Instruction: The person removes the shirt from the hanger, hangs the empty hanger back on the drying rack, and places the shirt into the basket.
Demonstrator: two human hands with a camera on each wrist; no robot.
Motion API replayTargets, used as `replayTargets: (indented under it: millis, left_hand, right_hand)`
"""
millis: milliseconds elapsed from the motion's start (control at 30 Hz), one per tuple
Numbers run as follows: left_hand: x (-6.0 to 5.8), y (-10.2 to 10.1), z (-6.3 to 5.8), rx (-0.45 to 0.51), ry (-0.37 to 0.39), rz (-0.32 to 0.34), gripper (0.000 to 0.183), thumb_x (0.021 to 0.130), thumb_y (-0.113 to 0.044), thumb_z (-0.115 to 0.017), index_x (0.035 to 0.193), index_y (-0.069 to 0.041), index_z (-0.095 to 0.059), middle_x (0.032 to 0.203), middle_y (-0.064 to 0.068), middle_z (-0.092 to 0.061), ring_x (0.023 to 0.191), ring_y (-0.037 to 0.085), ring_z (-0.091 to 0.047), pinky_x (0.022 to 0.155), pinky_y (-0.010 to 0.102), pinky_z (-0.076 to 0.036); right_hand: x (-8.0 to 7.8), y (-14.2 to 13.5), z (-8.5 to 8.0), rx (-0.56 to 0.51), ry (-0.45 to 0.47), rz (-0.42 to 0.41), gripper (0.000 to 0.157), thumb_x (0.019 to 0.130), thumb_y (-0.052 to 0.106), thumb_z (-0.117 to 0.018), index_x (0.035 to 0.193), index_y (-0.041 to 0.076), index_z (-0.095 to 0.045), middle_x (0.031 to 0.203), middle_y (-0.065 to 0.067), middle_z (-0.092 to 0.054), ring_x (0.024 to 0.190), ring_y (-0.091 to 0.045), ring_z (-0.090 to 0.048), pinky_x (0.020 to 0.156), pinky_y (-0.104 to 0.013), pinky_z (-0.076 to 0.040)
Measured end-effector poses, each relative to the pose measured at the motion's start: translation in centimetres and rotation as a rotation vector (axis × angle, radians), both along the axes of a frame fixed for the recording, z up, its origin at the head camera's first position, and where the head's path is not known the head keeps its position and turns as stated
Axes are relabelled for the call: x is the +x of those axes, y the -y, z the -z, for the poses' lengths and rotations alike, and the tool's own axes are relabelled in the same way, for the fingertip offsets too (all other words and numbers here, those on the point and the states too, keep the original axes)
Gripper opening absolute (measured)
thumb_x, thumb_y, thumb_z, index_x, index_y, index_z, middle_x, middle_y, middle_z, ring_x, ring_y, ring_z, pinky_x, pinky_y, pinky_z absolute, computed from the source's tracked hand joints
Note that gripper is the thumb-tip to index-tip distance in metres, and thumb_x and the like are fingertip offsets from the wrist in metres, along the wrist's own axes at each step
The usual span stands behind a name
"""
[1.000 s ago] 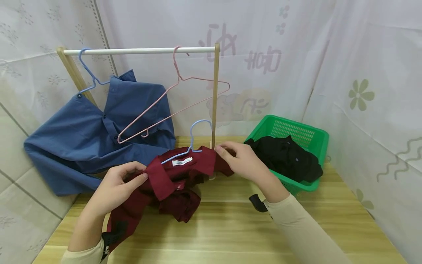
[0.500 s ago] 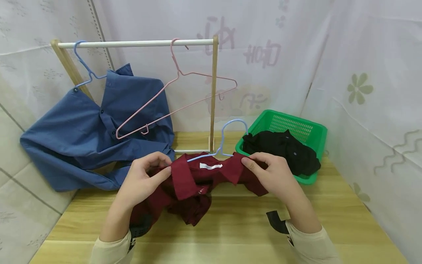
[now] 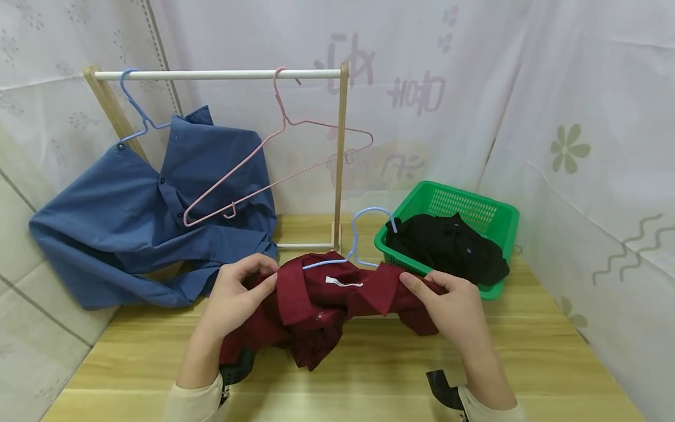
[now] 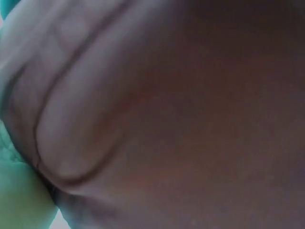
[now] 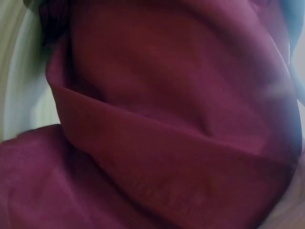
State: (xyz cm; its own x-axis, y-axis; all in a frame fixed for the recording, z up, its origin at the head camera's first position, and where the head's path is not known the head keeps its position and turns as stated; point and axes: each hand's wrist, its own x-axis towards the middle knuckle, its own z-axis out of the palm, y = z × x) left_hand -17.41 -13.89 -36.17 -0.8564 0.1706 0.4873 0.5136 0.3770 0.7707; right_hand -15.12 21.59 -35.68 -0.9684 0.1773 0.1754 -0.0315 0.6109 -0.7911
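Note:
A dark red collared shirt (image 3: 316, 305) with a white label hangs on a light blue hanger (image 3: 355, 237) in front of the rack. My left hand (image 3: 234, 299) pinches its left shoulder between thumb and fingers. At the other shoulder, my right hand (image 3: 448, 302) pinches the cloth just outside the collar. The hanger's hook stands up free above the collar, its lower part hidden inside the shirt. Folded red cloth (image 5: 167, 133) fills most of the right wrist view. Close, blurred cloth (image 4: 167, 119) covers nearly all of the left wrist view.
A small rack with a white rail (image 3: 211, 75) stands at the back left. On it hang a blue shirt (image 3: 211, 158) on a blue hanger and a bare pink hanger (image 3: 232, 170). A green basket (image 3: 422, 190) with black clothing (image 3: 448, 252) stands back right on the wooden table (image 3: 379, 387).
Both hands have carried the red shirt and its hanger to the right, away from the rack post, then slightly lower and nearer. The pink hanger has swung a little.

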Motion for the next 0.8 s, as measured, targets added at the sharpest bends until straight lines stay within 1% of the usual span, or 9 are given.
replayTargets:
  millis: [133, 233, 333, 433, 567, 667, 800]
  left_hand:
    - [0.1, 0.0, 0.4, -0.002, 0.012, 0.001, 0.013, 0.089, -0.01, -0.072, 0.092, -0.022, -0.07, 0.08, -0.004, -0.067, 0.069, 0.01, -0.059, 0.063, 0.023, -0.049]
    - [0.1, -0.1, 0.6, 0.019, 0.003, 0.005, 0.013, 0.088, -0.009, -0.072, 0.091, -0.021, -0.07, 0.079, -0.003, -0.067, 0.067, 0.01, -0.057, 0.061, 0.023, -0.049]
    - [0.1, -0.4, 0.8, 0.04, -0.026, 0.009, 0.012, 0.088, -0.006, -0.072, 0.087, -0.017, -0.07, 0.077, -0.002, -0.067, 0.064, 0.01, -0.056, 0.058, 0.023, -0.047]
    - [-0.1, -0.6, 1.0, 0.054, -0.078, 0.014, 0.012, 0.086, -0.003, -0.073, 0.083, -0.014, -0.07, 0.074, -0.001, -0.067, 0.06, 0.009, -0.054, 0.054, 0.023, -0.045]
    - [-0.4, -0.7, 1.2, 0.06, -0.132, 0.005, 0.017, 0.085, -0.001, -0.073, 0.078, -0.017, -0.07, 0.069, -0.002, -0.066, 0.055, 0.008, -0.05, 0.05, 0.022, -0.041]
    - [-0.5, -0.7, 1.5, 0.069, -0.134, -0.003, 0.021, 0.084, 0.001, -0.072, 0.076, -0.019, -0.07, 0.067, -0.002, -0.065, 0.055, 0.007, -0.048, 0.049, 0.022, -0.04]
    - [-0.5, -0.7, 1.8, 0.083, -0.112, -0.005, 0.024, 0.083, 0.004, -0.072, 0.073, -0.017, -0.07, 0.065, -0.001, -0.063, 0.055, 0.007, -0.048, 0.049, 0.022, -0.04]
  right_hand:
    - [0.2, -0.2, 0.2, -0.07, 0.015, 0.0, 0.062, 0.08, 0.061, -0.071, 0.06, 0.009, -0.043, 0.053, 0.001, -0.032, 0.052, -0.015, -0.038, 0.048, -0.03, -0.033]
    - [0.3, -0.3, 0.2, -0.079, 0.017, -0.005, 0.062, 0.08, 0.06, -0.071, 0.06, 0.009, -0.043, 0.053, 0.001, -0.032, 0.052, -0.015, -0.039, 0.048, -0.031, -0.033]
    - [0.4, -0.2, 0.2, -0.069, 0.027, -0.006, 0.061, 0.08, 0.061, -0.071, 0.06, 0.009, -0.045, 0.053, 0.002, -0.034, 0.053, -0.015, -0.04, 0.048, -0.03, -0.033]
    - [0.5, -0.1, 0.3, -0.053, 0.039, -0.005, 0.06, 0.081, 0.061, -0.07, 0.06, 0.009, -0.047, 0.053, 0.002, -0.035, 0.053, -0.014, -0.04, 0.048, -0.03, -0.033]
    - [0.6, 0.1, 0.2, -0.023, 0.037, -0.018, 0.062, 0.082, 0.061, -0.068, 0.059, 0.009, -0.046, 0.052, 0.003, -0.033, 0.052, -0.013, -0.038, 0.048, -0.029, -0.032]
    - [0.6, 0.3, 0.0, -0.009, 0.048, -0.036, 0.064, 0.082, 0.063, -0.067, 0.059, 0.009, -0.042, 0.053, 0.003, -0.031, 0.052, -0.011, -0.036, 0.048, -0.029, -0.032]
    - [0.6, 0.5, 0.1, 0.011, 0.083, -0.059, 0.064, 0.083, 0.064, -0.065, 0.059, 0.009, -0.041, 0.053, 0.003, -0.032, 0.052, -0.01, -0.037, 0.05, -0.027, -0.033]
